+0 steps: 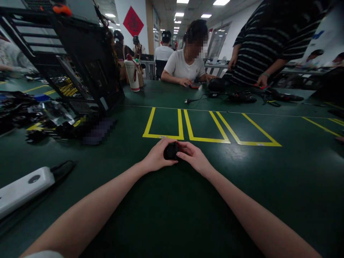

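Both hands meet around a small, rounded black object [171, 152] over the green table, just short of the yellow tape outlines. My left hand [157, 156] curls about its left side, thumb below and fingers above. From the right, my right hand [194, 157] grips the edge of the same object between thumb and fingers. Its exact kind is too dark to make out, and the fingers hide part of it.
Yellow tape outlines [208, 139] mark the green table [172, 215] ahead. A black computer case [88, 71] stands at left beside a paper cup [132, 75]. A white power strip [27, 190] lies at near left. Across the table are two people, cables and a plug [189, 101].
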The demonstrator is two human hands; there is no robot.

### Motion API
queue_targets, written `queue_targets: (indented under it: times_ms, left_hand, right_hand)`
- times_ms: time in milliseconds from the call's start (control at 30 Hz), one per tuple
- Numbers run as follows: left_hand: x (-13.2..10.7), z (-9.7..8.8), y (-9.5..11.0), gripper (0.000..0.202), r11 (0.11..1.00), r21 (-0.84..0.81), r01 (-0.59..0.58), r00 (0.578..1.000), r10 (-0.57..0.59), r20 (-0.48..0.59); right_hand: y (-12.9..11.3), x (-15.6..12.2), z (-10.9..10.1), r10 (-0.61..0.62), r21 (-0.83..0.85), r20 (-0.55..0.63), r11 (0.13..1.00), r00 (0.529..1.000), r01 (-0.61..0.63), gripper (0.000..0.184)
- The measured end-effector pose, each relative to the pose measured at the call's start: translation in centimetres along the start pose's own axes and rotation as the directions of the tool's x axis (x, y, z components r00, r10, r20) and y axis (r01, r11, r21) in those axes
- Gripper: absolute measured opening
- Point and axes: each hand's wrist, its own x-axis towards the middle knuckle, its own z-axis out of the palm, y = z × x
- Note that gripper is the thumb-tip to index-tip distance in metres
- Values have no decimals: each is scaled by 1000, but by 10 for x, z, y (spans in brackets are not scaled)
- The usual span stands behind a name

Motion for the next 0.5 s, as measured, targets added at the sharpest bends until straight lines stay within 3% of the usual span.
queue_targets:
  times_ms: [267,500]
  left_hand:
    - [0,-1,-3,59,998,60,-17,1000,16,10]
    - [0,-3,1,57,997,65,-45,998,43,35]
  right_hand:
    - [3,-2,-3,-28,12,82,1000,996,27,34]
    - [1,0,4,-11,89,1,996,1000,11,19]
